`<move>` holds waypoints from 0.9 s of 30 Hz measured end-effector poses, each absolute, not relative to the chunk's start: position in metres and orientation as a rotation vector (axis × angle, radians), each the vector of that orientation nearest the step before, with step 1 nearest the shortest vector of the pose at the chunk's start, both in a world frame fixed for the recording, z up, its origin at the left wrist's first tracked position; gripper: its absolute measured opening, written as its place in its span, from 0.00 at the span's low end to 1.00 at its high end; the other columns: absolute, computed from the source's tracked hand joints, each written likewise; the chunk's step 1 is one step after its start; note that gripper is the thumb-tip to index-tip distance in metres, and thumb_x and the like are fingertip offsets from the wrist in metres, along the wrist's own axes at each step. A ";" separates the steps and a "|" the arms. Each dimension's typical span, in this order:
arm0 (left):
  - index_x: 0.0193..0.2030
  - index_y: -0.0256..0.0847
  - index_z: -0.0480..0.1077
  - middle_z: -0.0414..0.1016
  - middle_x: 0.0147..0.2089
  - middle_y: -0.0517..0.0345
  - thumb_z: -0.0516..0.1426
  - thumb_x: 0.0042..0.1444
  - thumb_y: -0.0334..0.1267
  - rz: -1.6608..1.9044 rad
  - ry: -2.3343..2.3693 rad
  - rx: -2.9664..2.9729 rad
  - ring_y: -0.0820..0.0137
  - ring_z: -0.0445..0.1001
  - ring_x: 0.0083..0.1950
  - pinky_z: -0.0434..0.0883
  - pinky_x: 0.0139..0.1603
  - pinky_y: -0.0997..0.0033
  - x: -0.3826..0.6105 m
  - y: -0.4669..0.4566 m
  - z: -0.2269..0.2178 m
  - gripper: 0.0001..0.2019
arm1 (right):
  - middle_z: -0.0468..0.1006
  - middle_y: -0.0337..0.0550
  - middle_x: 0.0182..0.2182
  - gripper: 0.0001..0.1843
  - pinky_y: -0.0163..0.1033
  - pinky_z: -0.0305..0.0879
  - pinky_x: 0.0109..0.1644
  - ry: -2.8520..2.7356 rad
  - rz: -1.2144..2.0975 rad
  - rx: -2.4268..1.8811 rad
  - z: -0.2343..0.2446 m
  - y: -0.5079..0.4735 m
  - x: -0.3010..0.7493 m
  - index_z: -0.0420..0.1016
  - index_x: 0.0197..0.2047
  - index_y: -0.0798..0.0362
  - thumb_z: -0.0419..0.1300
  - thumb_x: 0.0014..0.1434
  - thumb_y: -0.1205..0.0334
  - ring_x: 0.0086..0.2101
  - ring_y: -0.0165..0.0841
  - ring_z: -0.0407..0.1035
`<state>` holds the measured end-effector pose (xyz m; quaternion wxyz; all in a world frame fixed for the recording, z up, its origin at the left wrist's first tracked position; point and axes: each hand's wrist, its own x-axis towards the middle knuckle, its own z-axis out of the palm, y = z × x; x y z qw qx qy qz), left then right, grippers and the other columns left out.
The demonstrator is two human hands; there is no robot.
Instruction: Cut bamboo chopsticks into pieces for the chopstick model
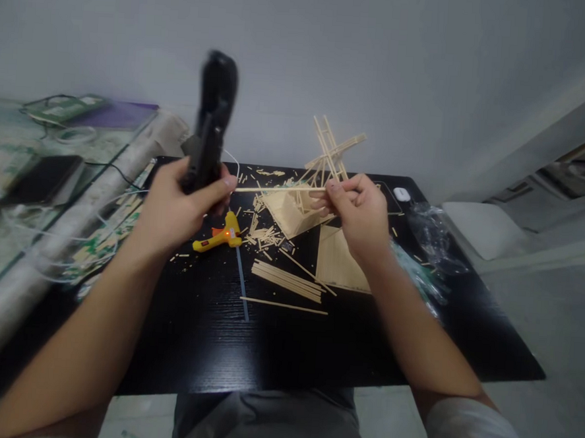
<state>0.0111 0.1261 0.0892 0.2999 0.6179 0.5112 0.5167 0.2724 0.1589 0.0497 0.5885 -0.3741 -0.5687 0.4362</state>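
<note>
My left hand (187,199) is closed around a black handled tool (214,108) that stands upright and is blurred, so its exact kind is unclear. Between its thumb and fingers is also the left end of a thin wooden stick (279,190), which runs level across to my right hand (357,210). That hand pinches the stick's other end. Behind the right hand rises a wooden stick structure (329,148) on a pale base (280,212), partly hidden. Below the left hand lies a yellow glue gun (219,234) with a lit orange light and a long glue stick (242,285) at its back.
On the black table (205,346) lie a bundle of wooden sticks (286,281), a single stick (283,306), cut scraps (264,236) and a wooden board (339,258). Clear plastic wrapping (433,237) and a white case (402,194) are at right. Left stands cable-strewn clutter (73,232).
</note>
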 end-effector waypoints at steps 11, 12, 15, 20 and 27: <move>0.37 0.44 0.75 0.76 0.29 0.66 0.67 0.60 0.49 1.636 1.366 1.690 0.77 0.71 0.27 0.66 0.28 0.68 0.003 0.127 0.092 0.12 | 0.82 0.41 0.31 0.13 0.35 0.64 0.34 -2.470 0.974 -1.435 0.034 0.157 0.276 0.76 0.34 0.53 0.75 0.57 0.58 0.32 0.33 0.74; 0.36 0.44 0.75 0.75 0.28 0.66 0.66 0.60 0.49 1.612 1.405 1.715 0.77 0.71 0.26 0.66 0.27 0.68 0.003 0.127 0.092 0.12 | 0.82 0.42 0.32 0.12 0.35 0.63 0.34 -2.605 0.894 -1.523 0.031 0.156 0.275 0.77 0.36 0.54 0.76 0.56 0.60 0.33 0.34 0.75; 0.35 0.43 0.74 0.73 0.25 0.66 0.67 0.59 0.49 1.534 1.477 1.783 0.76 0.70 0.24 0.66 0.27 0.68 0.003 0.126 0.091 0.13 | 0.84 0.50 0.38 0.10 0.36 0.64 0.37 -2.780 0.721 -1.660 0.021 0.153 0.270 0.81 0.41 0.56 0.74 0.56 0.66 0.40 0.41 0.77; 0.33 0.45 0.74 0.73 0.24 0.65 0.68 0.57 0.49 1.429 1.506 1.911 0.73 0.70 0.24 0.66 0.26 0.66 0.006 0.127 0.087 0.12 | 0.84 0.58 0.43 0.12 0.36 0.64 0.39 -2.809 0.681 -1.647 0.011 0.148 0.263 0.81 0.44 0.59 0.62 0.58 0.78 0.45 0.43 0.78; 0.33 0.47 0.74 0.73 0.27 0.64 0.68 0.56 0.51 1.361 1.512 1.964 0.68 0.71 0.31 0.67 0.33 0.65 0.014 0.127 0.087 0.13 | 0.85 0.47 0.34 0.13 0.36 0.66 0.36 -2.701 0.805 -1.574 0.034 0.151 0.270 0.78 0.45 0.56 0.63 0.57 0.77 0.35 0.37 0.78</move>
